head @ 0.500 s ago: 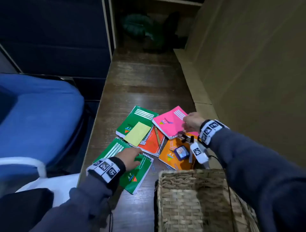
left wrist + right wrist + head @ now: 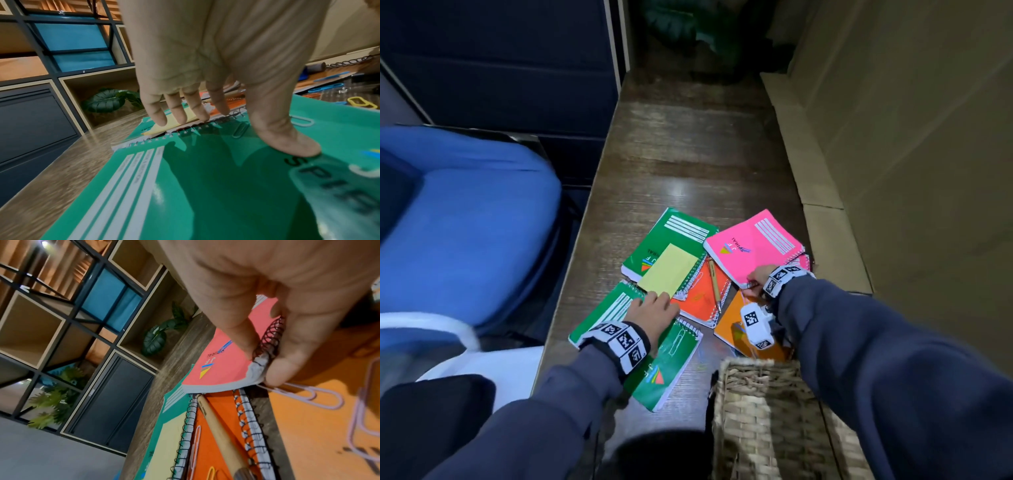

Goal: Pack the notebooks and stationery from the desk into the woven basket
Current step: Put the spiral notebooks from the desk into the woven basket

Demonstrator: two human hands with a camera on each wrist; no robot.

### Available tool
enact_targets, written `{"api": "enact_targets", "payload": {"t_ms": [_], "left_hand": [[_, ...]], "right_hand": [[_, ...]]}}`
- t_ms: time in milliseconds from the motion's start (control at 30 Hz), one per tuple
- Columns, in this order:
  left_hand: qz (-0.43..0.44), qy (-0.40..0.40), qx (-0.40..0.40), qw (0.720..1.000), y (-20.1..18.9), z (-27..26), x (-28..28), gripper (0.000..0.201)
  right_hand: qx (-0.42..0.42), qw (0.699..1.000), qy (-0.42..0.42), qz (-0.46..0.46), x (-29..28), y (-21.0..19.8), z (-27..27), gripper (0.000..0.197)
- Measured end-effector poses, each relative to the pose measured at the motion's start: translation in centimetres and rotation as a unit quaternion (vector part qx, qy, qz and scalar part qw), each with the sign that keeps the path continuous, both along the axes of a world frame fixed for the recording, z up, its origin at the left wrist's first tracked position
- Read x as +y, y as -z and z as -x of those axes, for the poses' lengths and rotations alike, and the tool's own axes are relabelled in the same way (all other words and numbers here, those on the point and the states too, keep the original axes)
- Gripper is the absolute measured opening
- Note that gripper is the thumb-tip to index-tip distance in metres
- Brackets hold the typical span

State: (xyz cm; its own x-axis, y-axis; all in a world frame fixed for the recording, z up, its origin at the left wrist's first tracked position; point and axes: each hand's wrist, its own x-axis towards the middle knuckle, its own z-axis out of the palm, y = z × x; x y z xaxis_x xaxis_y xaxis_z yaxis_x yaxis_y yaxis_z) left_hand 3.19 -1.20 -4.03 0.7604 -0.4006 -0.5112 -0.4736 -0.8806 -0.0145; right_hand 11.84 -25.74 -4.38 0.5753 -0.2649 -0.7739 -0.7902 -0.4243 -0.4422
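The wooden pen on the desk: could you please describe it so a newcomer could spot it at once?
Start at the woven basket at the desk's near end, then go to the notebooks fanned beyond it. The wooden pen lies on the red-orange notebook in the middle, the only long, slim stick there.

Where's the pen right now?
In the head view the pen lies on the red-orange notebook mid-pile, between the yellow notepad and the pink notebook.

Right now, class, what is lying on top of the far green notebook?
A yellow sticky pad lies on the far green notebook, covering part of its cover and reaching over its spiral edge. The left hand's fingertips touch the pad's near corner. Whatever sits beneath the pad is hidden.
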Motion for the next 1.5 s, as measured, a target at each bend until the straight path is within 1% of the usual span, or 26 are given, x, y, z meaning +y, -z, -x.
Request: {"api": "enact_targets", "payload": {"t_ms": [33, 67, 133, 167, 200, 267, 367, 400, 467, 500, 567, 667, 700, 767, 933, 1033, 1200, 1367, 1500], "left_hand": [[-0.002, 0.002, 0.001, 1.000, 0.0, -0.1, 0.0, 0.089], [0.000, 0.006, 0.003, 1.000, 0.1, -0.2, 0.0, 0.090], [-0.003, 0.015, 0.007, 1.000, 0.3, -0.4, 0.0, 0.092], [-0.008, 0.019, 0.009, 1.000, 0.3, -0.5, 0.0, 0.092], [-0.012, 0.020, 0.008, 1.000, 0.3, -0.6, 0.0, 0.093], [-0.023, 0.025, 0.000, 0.999, 0.1, -0.6, -0.2, 0.092], [-0.035, 0.026, -0.004, 0.999, -0.5, -0.6, -0.5, 0.095], [-0.037, 0.026, -0.006, 0.999, -0.7, -0.6, -0.6, 0.098], [-0.040, 0.025, -0.012, 0.999, -1.1, -0.5, -0.6, 0.101], [-0.039, 0.021, -0.019, 0.999, -1.3, -0.4, -0.6, 0.098], [-0.014, 0.013, -0.039, 0.999, -1.7, -0.2, -0.5, 0.081], [0.042, 0.000, -0.044, 0.998, -2.6, -0.2, 0.0, 0.047], [0.057, -0.007, -0.036, 0.998, -3.0, -0.2, 0.1, 0.041], [0.091, -0.020, -0.018, 0.996, -4.1, -0.2, 0.4, 0.035], [0.174, -0.030, 0.011, 0.984, -6.7, -0.3, 0.9, 0.039], [0.212, -0.020, 0.000, 0.977, -7.4, -0.2, 1.0, 0.032], [0.256, -0.015, -0.018, 0.966, -8.1, 0.8, 0.8, 0.039], [0.252, -0.019, -0.015, 0.967, -8.1, 1.3, 0.3, 0.063], [0.247, -0.019, -0.017, 0.969, -8.6, 1.5, 0.1, 0.067]], "right_hand": [[-0.002, 1.000, -0.002, 0.011, -0.2, -0.3, 0.2, 0.027], [-0.002, 1.000, 0.015, -0.004, -0.5, -1.1, 0.3, 0.027], [-0.017, 0.999, 0.049, -0.007, -1.8, -1.7, 0.3, 0.019], [-0.025, 0.998, 0.057, -0.003, -2.7, -1.7, 0.0, 0.013], [-0.038, 0.998, 0.054, 0.003, -3.6, -1.8, -0.1, 0.013], [-0.068, 0.996, 0.058, 0.023, -4.9, -2.9, 0.3, 0.029], [-0.111, 0.991, 0.067, 0.025, -5.1, -5.4, 0.9, 0.026], [-0.127, 0.989, 0.071, 0.032, -5.0, -6.2, 1.0, 0.029], [-0.168, 0.980, 0.083, 0.073, -4.5, -7.7, 1.1, 0.053], [-0.189, 0.974, 0.070, 0.107, -4.2, -8.7, 1.2, 0.060], [-0.213, 0.962, 0.000, 0.169, -3.7, -10.6, 1.8, 0.064], [-0.233, 0.942, -0.100, 0.219, -2.6, -13.3, 3.4, 0.062], [-0.238, 0.936, -0.120, 0.227, -2.3, -13.9, 3.8, 0.059], [-0.244, 0.926, -0.155, 0.242, -1.7, -14.9, 4.8, 0.053], [-0.254, 0.904, -0.216, 0.266, -0.3, -16.7, 6.8, 0.049], [-0.270, 0.889, -0.239, 0.282, 0.4, -17.7, 7.8, 0.045], [-0.294, 0.868, -0.266, 0.299, 0.6, -18.8, 8.9, 0.041], [-0.296, 0.858, -0.284, 0.309, 0.8, -18.9, 9.9, 0.043], [-0.295, 0.859, -0.286, 0.306, 0.7, -19.1, 10.9, 0.042]]}}
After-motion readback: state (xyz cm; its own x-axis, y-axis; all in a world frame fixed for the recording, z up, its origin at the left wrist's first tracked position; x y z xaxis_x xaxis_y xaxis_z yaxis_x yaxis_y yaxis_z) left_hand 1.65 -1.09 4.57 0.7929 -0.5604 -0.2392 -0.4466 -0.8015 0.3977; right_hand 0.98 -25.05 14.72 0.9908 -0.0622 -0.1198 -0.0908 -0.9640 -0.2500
